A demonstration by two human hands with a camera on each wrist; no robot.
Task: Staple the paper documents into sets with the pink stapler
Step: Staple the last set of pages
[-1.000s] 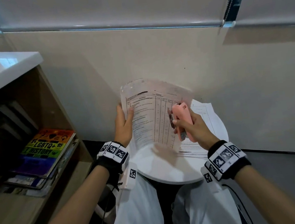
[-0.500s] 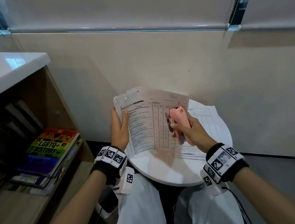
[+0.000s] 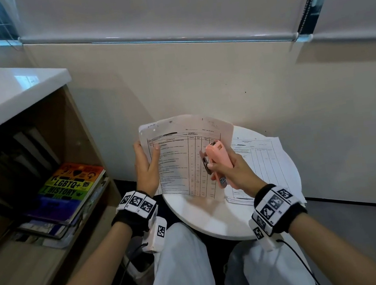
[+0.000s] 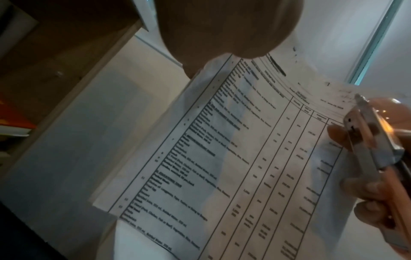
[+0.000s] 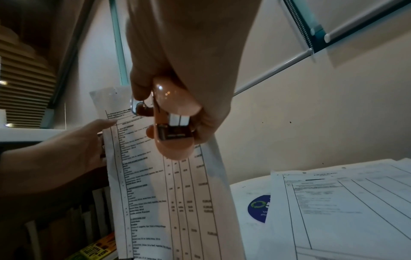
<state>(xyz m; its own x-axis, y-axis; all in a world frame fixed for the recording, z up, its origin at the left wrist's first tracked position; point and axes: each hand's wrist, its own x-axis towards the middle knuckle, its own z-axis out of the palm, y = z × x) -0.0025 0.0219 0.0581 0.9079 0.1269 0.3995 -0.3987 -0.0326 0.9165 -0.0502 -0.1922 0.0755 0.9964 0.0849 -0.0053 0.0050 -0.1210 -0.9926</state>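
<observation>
My left hand [image 3: 148,165] holds a set of printed sheets [image 3: 179,158] upright by its left edge, thumb on the front page, above the small round white table [image 3: 204,217]. The same sheets [image 4: 222,158] fill the left wrist view. My right hand [image 3: 230,170] grips the pink stapler [image 3: 218,156] in front of the sheets' right side, nose pointing up. The right wrist view shows the stapler [image 5: 173,121] from its hinge end, wrapped by my fingers. A second stack of papers [image 3: 260,168] lies flat on the table's right half.
A wooden shelf unit with a white top [image 3: 6,95] stands close on the left; a rainbow-covered book [image 3: 73,190] lies on a pile inside it. A beige wall [image 3: 221,77] rises right behind the table. My knees in light trousers [image 3: 182,264] sit under the table's near edge.
The held sheets and both hands have sunk a little in the head view as the camera tilted. The stapler stays in front of the sheets' right side, nose up.
</observation>
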